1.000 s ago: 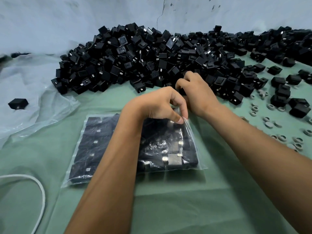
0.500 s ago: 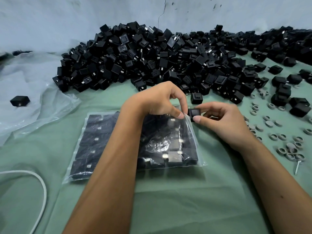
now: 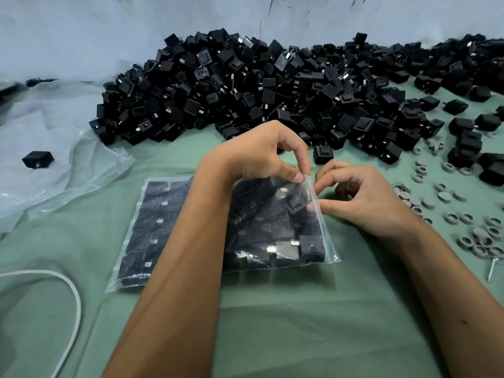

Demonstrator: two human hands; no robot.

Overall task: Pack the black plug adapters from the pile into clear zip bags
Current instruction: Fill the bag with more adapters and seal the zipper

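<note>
1. Leftmost, a white cable [image 3: 73,293] curves over the green cloth [image 3: 272,323], and a crumpled clear plastic sheet [image 3: 54,170] carries one stray black adapter [image 3: 37,159].
2. Next, the clear zip bag [image 3: 163,227] lies flat on the cloth, nearly full — black plug adapters sit inside in neat rows, metal prongs glinting through the film.
3. Above its open right edge, the left hand [image 3: 261,156] pinches the bag's top corner between thumb and forefinger, lifting the mouth.
4. Just beside it, the right hand [image 3: 362,197] has its thumb at the bag's mouth, against an adapter just inside; the other fingers curl loosely.
5. Behind both hands, the pile of black plug adapters [image 3: 259,85] heaps against the wall — one loose adapter [image 3: 323,154] sits near the fingertips.
6. Far right, grey rings [image 3: 480,238] lie scattered on the cloth.
</note>
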